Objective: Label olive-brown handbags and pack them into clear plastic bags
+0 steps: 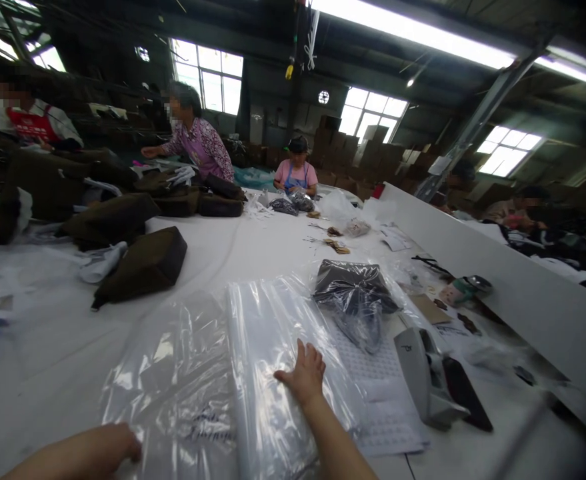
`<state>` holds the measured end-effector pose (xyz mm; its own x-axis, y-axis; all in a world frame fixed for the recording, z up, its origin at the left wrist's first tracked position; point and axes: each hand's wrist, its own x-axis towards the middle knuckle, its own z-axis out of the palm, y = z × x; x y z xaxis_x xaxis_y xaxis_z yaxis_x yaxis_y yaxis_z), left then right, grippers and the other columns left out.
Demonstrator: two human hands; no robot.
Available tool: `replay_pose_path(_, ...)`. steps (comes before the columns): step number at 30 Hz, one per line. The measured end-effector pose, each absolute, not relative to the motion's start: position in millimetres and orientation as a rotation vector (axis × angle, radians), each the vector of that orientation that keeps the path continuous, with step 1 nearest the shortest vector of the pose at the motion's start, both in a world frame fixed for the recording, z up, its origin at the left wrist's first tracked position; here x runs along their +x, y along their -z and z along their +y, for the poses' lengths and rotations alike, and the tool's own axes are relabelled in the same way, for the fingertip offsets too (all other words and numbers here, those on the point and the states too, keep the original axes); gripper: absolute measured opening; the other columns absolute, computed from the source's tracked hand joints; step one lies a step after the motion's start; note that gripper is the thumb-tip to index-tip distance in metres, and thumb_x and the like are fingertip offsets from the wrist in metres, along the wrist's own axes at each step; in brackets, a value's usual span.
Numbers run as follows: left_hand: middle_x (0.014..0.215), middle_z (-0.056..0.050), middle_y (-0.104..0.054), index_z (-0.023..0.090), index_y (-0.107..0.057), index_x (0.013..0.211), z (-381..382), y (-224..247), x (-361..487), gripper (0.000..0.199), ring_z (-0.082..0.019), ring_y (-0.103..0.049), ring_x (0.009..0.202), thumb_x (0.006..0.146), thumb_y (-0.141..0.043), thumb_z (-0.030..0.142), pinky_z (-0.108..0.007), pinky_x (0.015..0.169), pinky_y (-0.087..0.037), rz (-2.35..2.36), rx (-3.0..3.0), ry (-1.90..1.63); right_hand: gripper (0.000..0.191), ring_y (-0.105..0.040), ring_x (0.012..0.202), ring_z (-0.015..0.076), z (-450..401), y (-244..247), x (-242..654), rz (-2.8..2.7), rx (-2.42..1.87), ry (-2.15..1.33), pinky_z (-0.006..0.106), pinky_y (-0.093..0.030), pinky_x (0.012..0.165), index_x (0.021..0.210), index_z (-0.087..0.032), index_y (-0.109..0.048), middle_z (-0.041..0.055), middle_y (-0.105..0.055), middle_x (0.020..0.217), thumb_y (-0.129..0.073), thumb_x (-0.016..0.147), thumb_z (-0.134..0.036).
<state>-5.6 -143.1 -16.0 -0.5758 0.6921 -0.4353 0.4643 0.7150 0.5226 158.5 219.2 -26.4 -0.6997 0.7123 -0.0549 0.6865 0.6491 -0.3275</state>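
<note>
My right hand [303,375] lies with spread fingers on a stack of clear plastic bags [257,333] directly in front of me. Left of the stack, a wide clear plastic bag [183,360] with dark handwriting is spread over the white table. At that bag's lower left edge, my left hand [115,448] is closed on the plastic, its fingertips partly hidden and blurred. Just beyond the stack sits a dark item wrapped in clear plastic [355,290]. Printed label sheets [387,407] lie to the right, partly beneath the plastic.
A grey-white tape dispenser-like device [427,380] stands at the right, near a jar [467,290] and a white partition [497,293]. Dark olive bags [147,263] cover the left side. Tags [337,247] lie farther back. Co-workers [200,137] are across the table and to the left.
</note>
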Motion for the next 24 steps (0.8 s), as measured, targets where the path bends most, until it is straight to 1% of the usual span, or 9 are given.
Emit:
replay_pose_path(3, 0.089, -0.002, -0.071, 0.030, -0.071, 0.088, -90.6, -8.8, -11.9, 0.030, -0.030, -0.063, 0.087, 0.063, -0.059, 0.041, -0.044, 0.083, -0.047, 2.244, 0.919, -0.425, 0.099, -0.046, 0.111, 0.0370, 225.8, 18.9, 154.2, -2.782, -1.195, -0.582, 0.044, -0.035, 0.094, 0.138, -0.013, -0.033, 0.0203, -0.049, 0.122, -0.078, 0.055, -0.042)
replay_pose_path(7, 0.104, -0.008, -0.067, 0.018, -0.061, 0.111, 11.2, -6.6, 3.4, 0.052, -0.025, -0.062, 0.094, 0.078, -0.044, 0.055, -0.033, 0.084, -0.047, 2.248, 0.911, -0.833, 0.099, -0.049, 0.107, 0.0349, 237.0, 14.5, 151.9, -2.711, -1.242, -0.595, 0.042, -0.038, 0.091, 0.138, -0.010, -0.032, 0.0181, -0.054, 0.112, -0.078, 0.056, -0.040)
replay_pose_path(10, 0.112, -0.014, -0.063, 0.008, -0.052, 0.120, 57.3, 16.6, 23.4, 0.060, -0.022, -0.062, 0.096, 0.082, -0.037, 0.052, -0.030, 0.084, -0.048, 2.195, 0.896, -0.911, 0.076, -0.050, 0.107, 0.0328, 251.7, 17.7, 155.0, -2.684, -1.243, -0.592, 0.039, -0.038, 0.092, 0.129, -0.013, -0.046, 0.0160, -0.055, 0.112, -0.074, 0.061, -0.032)
replay_pose_path(12, 0.109, -0.016, -0.062, 0.005, -0.051, 0.120, 69.8, 29.9, 33.1, 0.054, -0.022, -0.062, 0.094, 0.082, -0.038, 0.042, -0.031, 0.085, -0.047, 2.209, 0.954, -0.859, 0.055, -0.052, 0.105, 0.0290, 264.0, 19.8, 157.7, -2.671, -1.232, -0.633, 0.035, -0.039, 0.092, 0.120, -0.015, -0.055, 0.0132, -0.058, 0.108, -0.067, 0.066, -0.025)
replay_pose_path(14, 0.110, -0.015, -0.060, 0.007, -0.050, 0.120, 72.5, 36.8, 38.5, 0.048, -0.022, -0.060, 0.094, 0.079, -0.042, 0.030, -0.033, 0.088, -0.044, 2.222, 1.058, -0.794, 0.051, -0.053, 0.106, 0.0265, 276.0, 21.5, 159.2, -2.634, -1.242, -0.641, 0.033, -0.038, 0.093, 0.120, -0.017, -0.054, 0.0117, -0.058, 0.109, -0.062, 0.070, -0.021)
replay_pose_path(16, 0.116, -0.015, -0.055, 0.010, -0.050, 0.121, 71.8, 36.8, 40.3, 0.048, -0.024, -0.059, 0.096, 0.075, -0.046, 0.022, -0.035, 0.088, -0.044, 2.230, 1.169, -0.707, 0.056, -0.053, 0.109, 0.0250, 286.1, 24.3, 159.0, -2.590, -1.265, -0.646, 0.031, -0.038, 0.093, 0.126, -0.017, -0.048, 0.0113, -0.057, 0.113, -0.059, 0.071, -0.021)
replay_pose_path(18, 0.117, -0.015, -0.054, 0.012, -0.053, 0.119, 74.3, 31.6, 39.1, 0.046, -0.026, -0.059, 0.096, 0.074, -0.046, 0.017, -0.038, 0.086, -0.045, 2.228, 1.275, -0.599, 0.050, -0.057, 0.102, 0.0230, 294.0, 29.0, 158.1, -2.560, -1.295, -0.690, 0.030, -0.041, 0.087, 0.123, -0.018, -0.050, 0.0092, -0.061, 0.108, -0.056, 0.073, -0.022)
replay_pose_path(21, 0.116, -0.014, -0.056, 0.016, -0.056, 0.117, 92.1, 18.7, 31.9, 0.045, -0.026, -0.056, 0.102, 0.076, -0.037, 0.007, -0.040, 0.089, -0.042, 2.185, 1.482, -0.444, 0.026, -0.063, 0.081, 0.0191, 305.1, 37.6, 156.9, -2.558, -1.332, -0.807, 0.026, -0.044, 0.070, 0.097, -0.018, -0.065, 0.0049, -0.068, 0.086, -0.051, 0.077, -0.024)
replay_pose_path(24, 0.133, -0.008, -0.048, 0.024, -0.050, 0.125, 125.4, 6.4, 20.8, 0.055, -0.024, -0.042, 0.123, 0.075, -0.042, 0.004, -0.038, 0.101, -0.032, 2.053, 1.731, -0.289, 0.018, -0.063, 0.070, 0.0156, 317.1, 42.9, 157.9, -2.571, -1.315, -0.906, 0.022, -0.042, 0.060, 0.077, -0.017, -0.068, 0.0024, -0.068, 0.073, -0.051, 0.078, -0.024)
